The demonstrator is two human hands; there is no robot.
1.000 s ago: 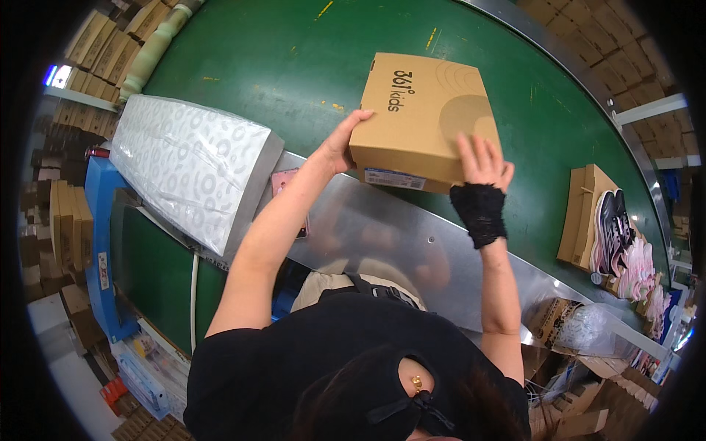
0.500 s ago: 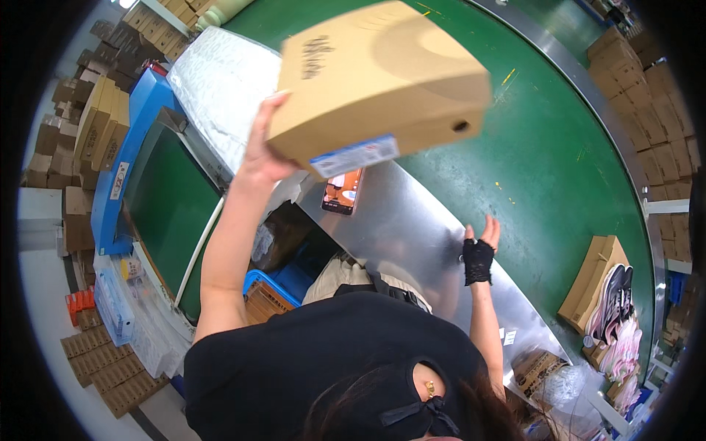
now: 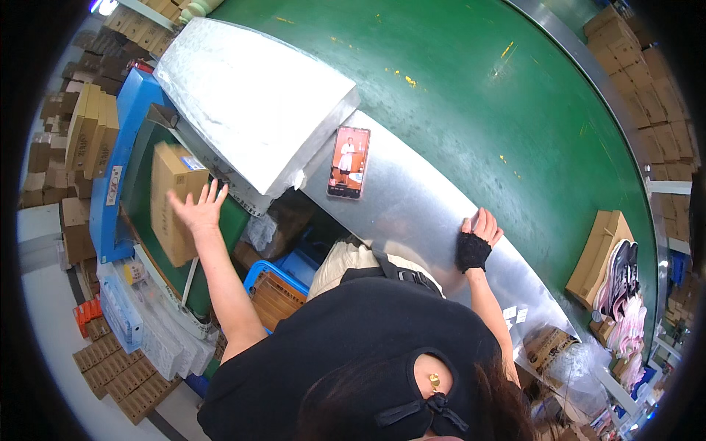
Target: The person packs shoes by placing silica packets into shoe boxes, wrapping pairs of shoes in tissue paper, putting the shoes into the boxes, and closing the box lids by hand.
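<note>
My left hand (image 3: 198,208) is spread open beside a brown cardboard shoe box (image 3: 168,187). The box has a blue-and-white label at one end and is slightly smeared by motion. It is over the green belt (image 3: 140,158) inside the blue frame at the left. A black fingerless glove covers part of my right hand (image 3: 479,239), which rests with fingers extended at the edge of the metal table (image 3: 412,198), holding nothing. Between the hands, a phone (image 3: 348,163) with a lit screen lies on the metal surface.
A white wrapped block (image 3: 257,95) stands beside the phone. The wide green conveyor (image 3: 471,95) curves past the far side. Pink and black shoes (image 3: 618,283) sit by an open box (image 3: 597,253) at the right. A blue basket (image 3: 276,270) stands near my waist.
The shoe box has gone from in front of me to the green belt on the left. My left hand has opened away from it. My right hand has lowered onto the table edge.
</note>
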